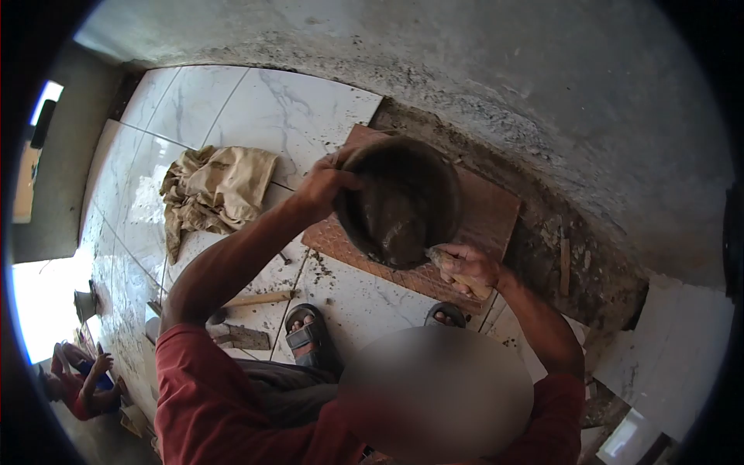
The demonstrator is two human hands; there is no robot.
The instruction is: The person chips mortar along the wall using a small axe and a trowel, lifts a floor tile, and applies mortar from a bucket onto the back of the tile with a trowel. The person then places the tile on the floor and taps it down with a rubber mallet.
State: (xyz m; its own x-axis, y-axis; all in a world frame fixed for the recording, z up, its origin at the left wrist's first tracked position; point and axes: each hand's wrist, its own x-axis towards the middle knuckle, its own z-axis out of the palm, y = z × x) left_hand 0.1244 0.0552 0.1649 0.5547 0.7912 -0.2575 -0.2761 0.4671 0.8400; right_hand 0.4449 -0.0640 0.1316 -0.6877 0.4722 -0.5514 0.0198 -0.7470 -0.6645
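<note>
My left hand [325,187] grips the rim of a dark round bucket [446,182], which is tilted so its inside shows. Wet grey mortar [397,225] lies in the bucket. At the bucket's lower right edge, my right hand [469,270] is closed around the wooden handle of a trowel [479,290]; its blade is mostly hidden. Beneath the bucket, a reddish-brown tile [492,205] with a textured face up rests partly over the white floor tiles and partly over the bare strip beside the wall.
A crumpled beige cloth [221,186] lies on the white marbled tiles [267,105]. A wooden-handled hammer [260,298] is near my sandalled foot [310,333]. Another wooden-handled tool [565,263] lies in the dirt strip [535,256] along the rough wall [527,93]. Another person [81,380] is at far left.
</note>
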